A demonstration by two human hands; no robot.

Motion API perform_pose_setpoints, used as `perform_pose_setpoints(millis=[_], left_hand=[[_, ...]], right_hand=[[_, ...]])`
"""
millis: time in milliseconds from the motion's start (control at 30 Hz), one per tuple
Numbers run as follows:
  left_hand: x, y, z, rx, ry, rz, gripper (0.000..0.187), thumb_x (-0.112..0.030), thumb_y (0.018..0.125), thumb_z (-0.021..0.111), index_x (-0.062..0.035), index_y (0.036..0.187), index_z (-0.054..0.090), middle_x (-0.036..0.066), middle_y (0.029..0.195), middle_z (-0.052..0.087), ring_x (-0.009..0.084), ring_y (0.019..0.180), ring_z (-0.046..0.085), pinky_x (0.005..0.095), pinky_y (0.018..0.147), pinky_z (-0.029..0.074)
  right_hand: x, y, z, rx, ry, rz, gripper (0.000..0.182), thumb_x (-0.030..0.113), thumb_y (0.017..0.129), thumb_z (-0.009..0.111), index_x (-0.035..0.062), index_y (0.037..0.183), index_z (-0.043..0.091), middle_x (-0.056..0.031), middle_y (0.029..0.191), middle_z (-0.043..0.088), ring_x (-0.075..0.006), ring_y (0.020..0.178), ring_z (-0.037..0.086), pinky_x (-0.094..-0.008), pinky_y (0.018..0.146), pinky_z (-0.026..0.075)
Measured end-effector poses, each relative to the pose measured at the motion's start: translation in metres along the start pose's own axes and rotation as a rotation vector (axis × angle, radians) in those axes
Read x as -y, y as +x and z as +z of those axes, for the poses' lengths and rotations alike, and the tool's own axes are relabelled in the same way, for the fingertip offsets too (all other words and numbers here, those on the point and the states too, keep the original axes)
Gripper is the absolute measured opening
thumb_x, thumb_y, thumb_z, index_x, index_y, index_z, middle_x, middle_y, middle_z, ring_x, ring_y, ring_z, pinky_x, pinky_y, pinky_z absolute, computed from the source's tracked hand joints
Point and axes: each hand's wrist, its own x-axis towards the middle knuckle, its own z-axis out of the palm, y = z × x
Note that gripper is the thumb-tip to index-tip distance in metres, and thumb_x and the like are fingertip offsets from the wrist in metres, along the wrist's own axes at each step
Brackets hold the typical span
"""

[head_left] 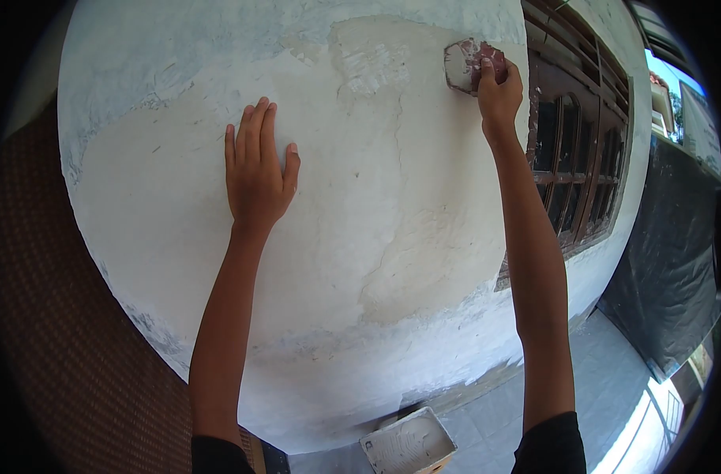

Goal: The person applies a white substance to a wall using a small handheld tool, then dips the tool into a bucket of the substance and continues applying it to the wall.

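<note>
My left hand [258, 170] lies flat on the pale, patchy wall [321, 229], fingers pointing up and thumb spread to the right; it holds nothing. Higher up on the right, my right hand [501, 93] grips a reddish-brown, white-smeared piece [461, 66] by its right side, against the wall near the window. Its thumb lies over the piece, and the other fingers are partly hidden. Rough plaster patches and a thin crack run down the wall between my two hands.
A brown wooden window [570, 142] with glass panes is to the right. A box of whitish material [409, 444] stands on the floor at the bottom. A black sheet [660, 253] hangs at the far right, and a brown woven surface [68, 316] fills the left.
</note>
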Motion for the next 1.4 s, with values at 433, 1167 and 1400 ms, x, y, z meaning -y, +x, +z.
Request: perform_pose_setpoints(millis=[433, 1167, 1400], left_hand=[[-0.001, 0.001, -0.002, -0.006, -0.015, 0.000, 0.059, -0.018, 0.093, 0.055, -0.0051, 0.149, 0.038, 0.010, 0.152, 0.041, 0.0290, 0.144, 0.036, 0.0523, 0.119, 0.023], [-0.001, 0.000, 0.000, 0.000, -0.019, -0.004, 0.059, -0.019, 0.093, 0.055, -0.0057, 0.148, 0.037, 0.010, 0.153, 0.040, 0.0293, 0.144, 0.035, 0.0521, 0.119, 0.023], [0.001, 0.001, 0.000, -0.011, -0.022, -0.006, 0.059, -0.019, 0.093, 0.055, -0.0055, 0.148, 0.038, 0.010, 0.152, 0.041, 0.0291, 0.144, 0.035, 0.0524, 0.119, 0.023]], right_hand=[[0.046, -0.055, 0.055, 0.414, 0.324, -0.191, 0.038, 0.031, 0.095, 0.066, 0.0075, 0.124, 0.061, -0.0174, 0.108, 0.062, -0.0258, 0.099, 0.060, -0.0378, 0.093, 0.046], [0.067, -0.073, 0.051, 0.459, -0.062, -0.361, 0.041, 0.028, 0.095, 0.061, 0.0001, 0.125, 0.058, -0.0148, 0.097, 0.067, -0.0238, 0.103, 0.055, -0.0399, 0.103, 0.029], [0.060, -0.060, 0.055, 0.344, 0.317, -0.180, 0.046, 0.033, 0.095, 0.063, -0.0011, 0.124, 0.059, -0.0172, 0.105, 0.066, -0.0276, 0.104, 0.059, -0.0434, 0.105, 0.030]])
